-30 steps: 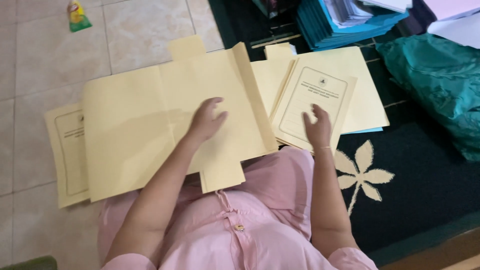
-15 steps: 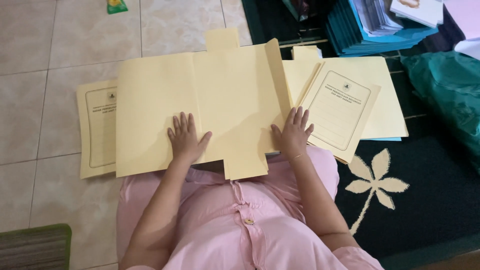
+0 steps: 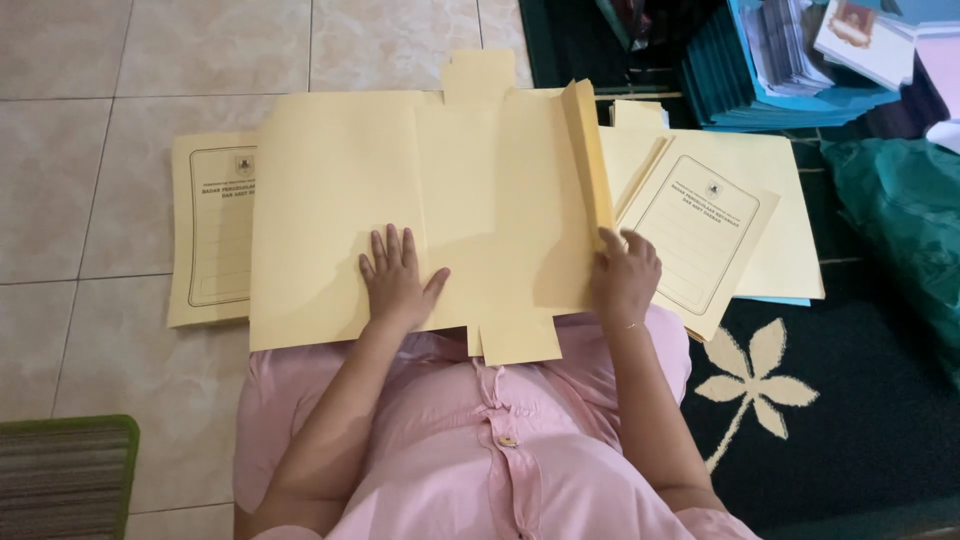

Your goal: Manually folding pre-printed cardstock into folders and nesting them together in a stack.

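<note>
A: The unfolded manila folder blank [image 3: 400, 210] is lying across the person's lap and reaching out over the tiled floor [image 3: 90, 60], inner side up, tabs sticking out at top and bottom.

B: And the left hand [image 3: 398, 283] is pressing flat on it, fingers spread, gripping nothing, just pinning the sheet.

A: The right hand [image 3: 625, 275] is pinching the raised side flap [image 3: 588, 150] at its lower end; that flap is standing up along its crease.

B: It's looking like light card to me: stiff enough to hold a fold, but bending easily and prone to denting if squeezed mid-panel.

A: Agreed, so the edges and the scored creases are seeming like the places to take hold, with a flat palm steadying the rest.

B: Printed folders [image 3: 715, 230] are stacking at the right on the dark patterned rug [image 3: 850, 400], another printed folder [image 3: 210, 230] peeking out left. How many are in that pile, I can't quite tell.
</note>
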